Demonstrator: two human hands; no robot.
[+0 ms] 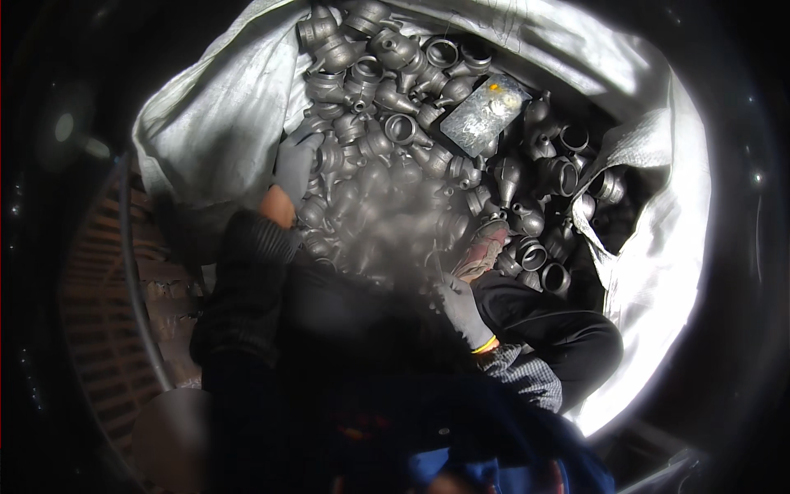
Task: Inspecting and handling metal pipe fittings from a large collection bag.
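Grey metal castings (401,128), bulbous with round collars and narrow necks, fill a large white woven bag. At the pile's left side, my left hand (298,160) in a grey glove reaches against the castings, its fingers stretched forward and partly hidden. Low in the middle, my right hand (466,311), also grey-gloved with a yellow cuff edge, is beside a reddish shoe (484,249). Its fingers are bent together toward the blurred castings; what they hold, if anything, cannot be made out. A hazy patch covers the pile's centre.
On the castings at upper right lies a flat grey metal plate (485,115) with an orange spot. The white bag (658,272) rises in folds around the pile. A brown slatted crate (99,321) and a curved grey bar (136,280) stand outside at left.
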